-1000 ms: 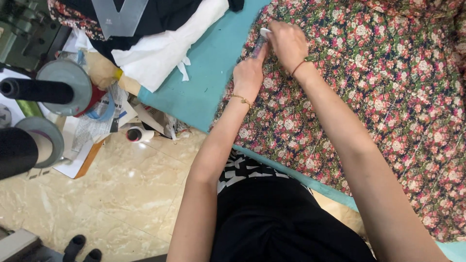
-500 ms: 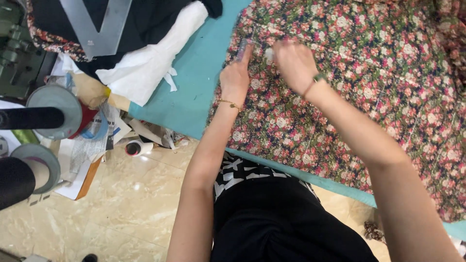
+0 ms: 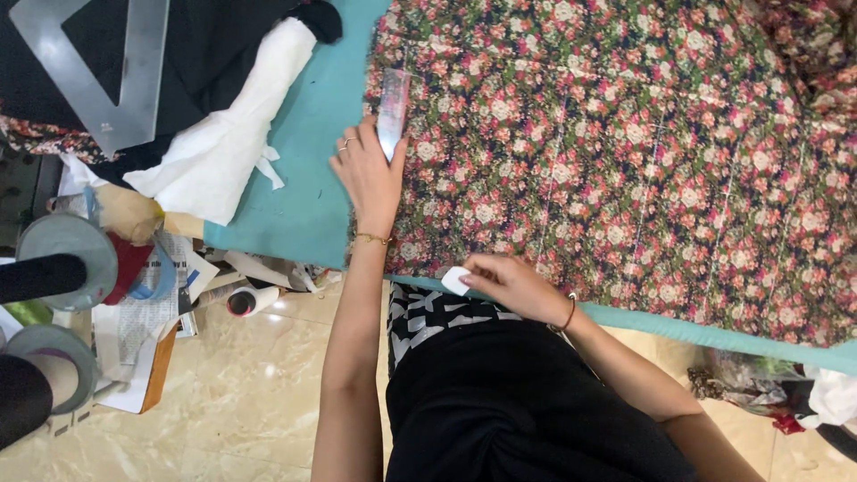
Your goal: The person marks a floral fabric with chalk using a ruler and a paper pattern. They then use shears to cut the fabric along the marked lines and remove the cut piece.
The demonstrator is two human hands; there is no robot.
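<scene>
Metal set square (image 3: 94,71), white cloth (image 3: 228,138), thread cones (image 3: 40,277), marble floor (image 3: 232,393)

Floral fabric (image 3: 625,152) — red, pink and white blooms on dark green, filling the upper right; teal table (image 3: 308,192) at centre left; white chalk (image 3: 455,280); beige marbled floor (image 3: 232,393) — lower left.
</scene>
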